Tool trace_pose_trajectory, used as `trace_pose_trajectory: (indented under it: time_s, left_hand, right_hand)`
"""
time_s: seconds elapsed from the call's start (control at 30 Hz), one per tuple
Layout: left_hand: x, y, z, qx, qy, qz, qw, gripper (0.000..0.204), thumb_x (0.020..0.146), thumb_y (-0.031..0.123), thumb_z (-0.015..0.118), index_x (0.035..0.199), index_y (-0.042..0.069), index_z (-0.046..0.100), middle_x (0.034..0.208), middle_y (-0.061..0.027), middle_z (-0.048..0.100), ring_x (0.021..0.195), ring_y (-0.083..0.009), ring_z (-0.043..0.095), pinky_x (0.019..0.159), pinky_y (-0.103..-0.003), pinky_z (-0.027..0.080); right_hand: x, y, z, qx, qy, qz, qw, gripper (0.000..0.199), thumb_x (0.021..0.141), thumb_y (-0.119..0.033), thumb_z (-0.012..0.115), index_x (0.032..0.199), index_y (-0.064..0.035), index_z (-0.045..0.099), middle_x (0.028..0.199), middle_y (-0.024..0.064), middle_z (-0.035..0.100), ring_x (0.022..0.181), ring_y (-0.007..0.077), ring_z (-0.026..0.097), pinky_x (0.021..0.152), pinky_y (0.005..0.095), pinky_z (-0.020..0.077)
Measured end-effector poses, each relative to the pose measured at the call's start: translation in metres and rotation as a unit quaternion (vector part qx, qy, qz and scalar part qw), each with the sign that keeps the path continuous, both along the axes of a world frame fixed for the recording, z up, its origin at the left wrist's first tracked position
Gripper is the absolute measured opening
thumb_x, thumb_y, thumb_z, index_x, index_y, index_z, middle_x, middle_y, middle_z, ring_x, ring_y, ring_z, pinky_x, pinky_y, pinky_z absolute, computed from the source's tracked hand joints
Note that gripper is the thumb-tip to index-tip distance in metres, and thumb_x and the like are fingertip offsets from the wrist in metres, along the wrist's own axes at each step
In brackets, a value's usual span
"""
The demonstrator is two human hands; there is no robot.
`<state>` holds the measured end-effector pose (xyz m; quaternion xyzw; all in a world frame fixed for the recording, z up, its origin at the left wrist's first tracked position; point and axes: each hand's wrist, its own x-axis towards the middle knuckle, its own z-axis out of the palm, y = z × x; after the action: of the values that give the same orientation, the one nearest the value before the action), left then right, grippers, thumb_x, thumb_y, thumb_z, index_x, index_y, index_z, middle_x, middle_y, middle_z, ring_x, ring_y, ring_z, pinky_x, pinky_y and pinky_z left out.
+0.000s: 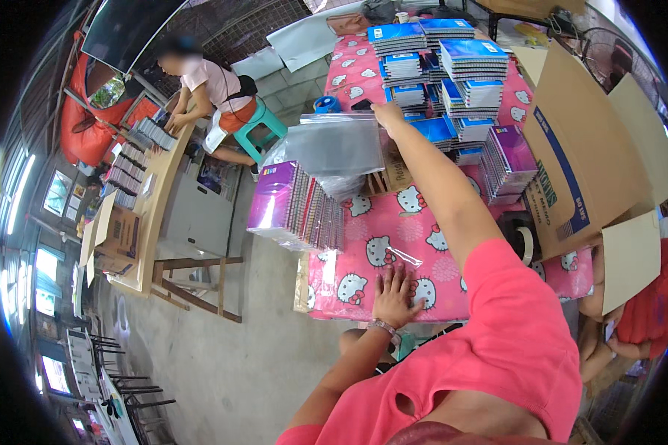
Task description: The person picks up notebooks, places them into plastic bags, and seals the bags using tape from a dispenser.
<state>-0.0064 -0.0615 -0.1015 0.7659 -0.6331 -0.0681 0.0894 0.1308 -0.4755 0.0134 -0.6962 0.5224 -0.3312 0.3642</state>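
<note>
My left hand (395, 297) lies flat with fingers spread on the pink cartoon-cat tablecloth (334, 297), near the table's front edge; a bracelet is on its wrist. My right arm stretches far across the table. My right hand (388, 117) is closed at the upper right corner of a stack of clear plastic bags (338, 144); its fingertips are partly hidden. Just left of that hand lies a dark, flat object (361, 104). In front of the bags stands a leaning row of purple spiral notebooks (297, 208).
Stacks of blue spiral notebooks (471, 59) fill the table's far side, with more purple notebooks (508, 159) beside a large open carton (594, 156). A tape roll (525, 245) lies near it. A person (208, 85) sits at a wooden table (163, 200) on the left; another (638, 326) is at right.
</note>
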Motion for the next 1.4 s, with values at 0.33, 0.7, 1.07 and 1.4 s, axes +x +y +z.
trace_pose_trajectory:
  time_s: [0.33,0.7,1.07,1.4]
  left_hand:
    - [-0.008,-0.013,0.01,-0.027,0.015,-0.047,0.998,0.08,0.081,0.059,0.052,0.144,0.016,0.029,0.151,-0.0131,0.023,0.139,-0.0344,0.019,0.112,-0.054,0.013]
    - [0.004,0.007,-0.004,0.01,0.0,0.014,1.0,0.082,0.08,0.061,0.05,0.144,0.016,0.029,0.151,-0.0124,0.023,0.14,-0.0336,0.018,0.112,-0.054,0.012]
    - [0.001,0.007,-0.002,-0.007,-0.022,-0.001,1.0,0.084,0.081,0.063,0.047,0.146,0.014,0.026,0.151,-0.0124,0.023,0.14,-0.0333,0.018,0.112,-0.053,0.013]
    - [-0.006,0.001,0.003,-0.025,0.002,0.0,1.0,0.078,0.079,0.057,0.054,0.14,0.013,0.037,0.146,-0.0129,0.032,0.138,-0.0314,0.021,0.111,-0.053,0.014]
  right_hand:
    - [0.018,-0.118,-0.018,0.221,-0.292,-0.017,0.93,0.028,0.07,-0.011,0.073,0.091,0.0061,0.064,0.088,0.0153,0.065,0.083,0.0262,0.062,0.068,0.0404,0.0487]
    - [0.007,-0.003,0.015,0.317,-0.344,0.333,0.819,0.05,0.073,0.006,0.062,0.121,0.003,0.05,0.106,0.0142,0.062,0.096,0.026,0.061,0.086,0.0358,0.0471]
    - [-0.05,0.047,0.037,0.071,-0.277,0.452,0.845,0.054,0.072,0.003,0.053,0.126,-0.0045,0.053,0.109,0.0103,0.064,0.099,0.0146,0.058,0.081,0.026,0.0454]
    - [-0.138,0.071,-0.083,-0.147,-0.292,-0.044,0.944,0.019,0.079,-0.011,0.063,0.094,0.0015,0.064,0.091,0.0127,0.067,0.086,0.0197,0.063,0.077,0.034,0.0482]
